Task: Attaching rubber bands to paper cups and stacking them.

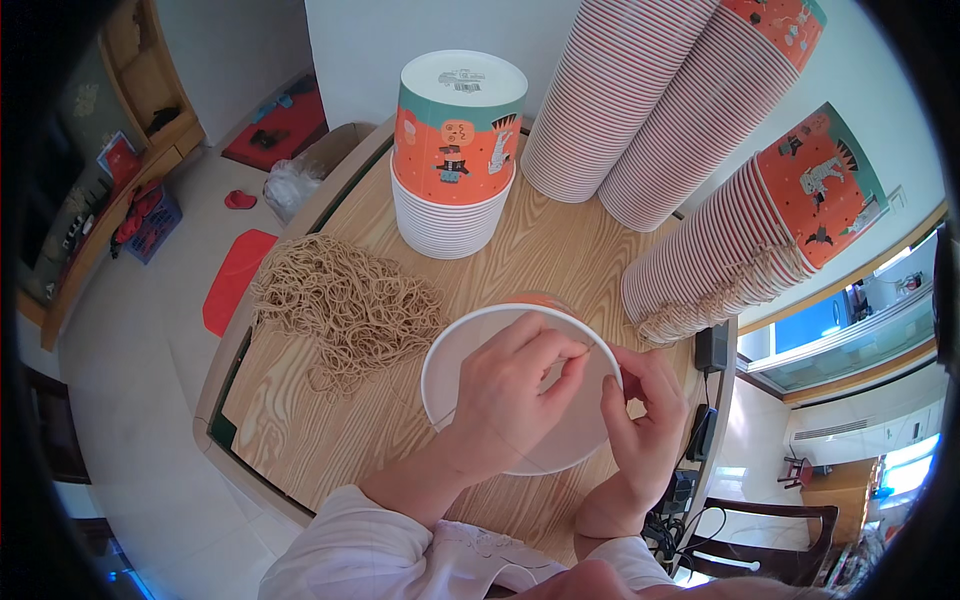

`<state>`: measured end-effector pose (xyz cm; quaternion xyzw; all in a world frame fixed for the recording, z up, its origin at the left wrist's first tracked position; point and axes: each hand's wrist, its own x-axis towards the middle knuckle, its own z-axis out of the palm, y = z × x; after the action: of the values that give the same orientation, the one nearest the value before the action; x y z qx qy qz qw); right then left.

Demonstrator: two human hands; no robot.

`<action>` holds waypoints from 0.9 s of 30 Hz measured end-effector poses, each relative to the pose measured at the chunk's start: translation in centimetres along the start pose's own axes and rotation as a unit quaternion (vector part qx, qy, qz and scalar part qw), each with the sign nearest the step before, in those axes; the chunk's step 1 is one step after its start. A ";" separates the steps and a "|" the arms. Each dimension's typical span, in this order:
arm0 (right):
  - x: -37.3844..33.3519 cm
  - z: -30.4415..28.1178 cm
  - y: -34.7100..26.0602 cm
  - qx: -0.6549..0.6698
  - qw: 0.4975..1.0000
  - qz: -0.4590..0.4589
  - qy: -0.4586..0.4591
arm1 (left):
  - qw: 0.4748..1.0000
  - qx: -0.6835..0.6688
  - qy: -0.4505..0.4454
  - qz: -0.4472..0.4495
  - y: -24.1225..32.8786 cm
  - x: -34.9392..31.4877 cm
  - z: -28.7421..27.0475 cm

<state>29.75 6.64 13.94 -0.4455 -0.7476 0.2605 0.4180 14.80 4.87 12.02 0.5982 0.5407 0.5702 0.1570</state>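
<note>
A white-lined paper bucket (450, 345) faces me on the table with its mouth toward me; a bit of its orange outside shows at the far edge. My left hand (515, 385) reaches over the mouth, thumb and forefinger pinched together by the right part of the rim. What it pinches is too small to make out. Outside that same rim, my right hand (648, 415) has its fingers and thumb closed on the bucket's edge. A short piece of cord (445, 420) shows at the rim near my left wrist. Left of the bucket lies a tangled heap of tan cord (345, 305).
Upside-down nested buckets (455, 150) stand at the back of the wood-grain table (290, 440). Tall bucket stacks (620, 90) rise behind. A leaning stack (700, 270) at right has cord loops along it. Black adapters and cables (680, 490) line the right edge, beside a dark chair (770, 510).
</note>
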 end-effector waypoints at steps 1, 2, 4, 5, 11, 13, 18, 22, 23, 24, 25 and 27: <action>0.0 0.1 0.0 -0.001 1.000 -0.003 -0.002 | 1.000 -0.003 0.005 -0.002 0.0 0.0 -0.1; 0.0 0.1 0.0 0.001 1.000 -0.004 -0.003 | 1.000 -0.001 0.006 -0.002 0.0 -0.1 -0.2; 0.0 0.1 0.0 0.002 1.000 -0.004 -0.003 | 1.000 0.004 0.002 -0.008 0.0 -0.1 -0.2; 0.0 0.1 0.0 0.002 1.000 -0.004 -0.003 | 1.000 0.003 0.002 -0.008 0.0 -0.1 -0.1; 0.0 0.1 -0.2 -0.002 1.000 -0.002 -0.006 | 1.000 -0.020 0.021 0.002 -0.1 0.1 0.1; -0.1 0.2 -0.2 -0.005 1.000 -0.025 -0.003 | 0.999 -0.026 0.029 -0.001 0.0 0.1 0.1; -0.3 0.6 -0.6 -0.025 0.999 -0.039 0.003 | 0.997 -0.071 0.022 -0.025 -0.3 0.1 0.0; -0.5 0.4 -0.8 -0.043 0.996 -0.077 0.020 | 0.976 -0.187 -0.020 -0.110 -0.1 0.3 -0.2; -0.5 0.4 -0.9 -0.042 0.996 -0.078 0.022 | 0.976 -0.186 -0.021 -0.108 -0.3 0.2 -0.2; -0.6 0.5 -1.0 -0.041 0.996 -0.081 0.021 | 0.967 -0.224 -0.022 -0.116 -0.7 -0.1 -0.1; -0.6 0.5 -1.0 -0.042 0.996 -0.082 0.022 | 0.956 -0.264 -0.025 -0.123 -1.0 -0.1 0.0; -0.6 0.5 -0.9 -0.054 0.995 -0.080 0.023 | 0.948 -0.282 -0.037 -0.141 -0.8 0.1 -0.2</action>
<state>29.08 5.68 14.14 -0.4117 -0.7842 0.1752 0.4299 14.30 5.16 11.51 0.4672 0.4304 0.6492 0.4182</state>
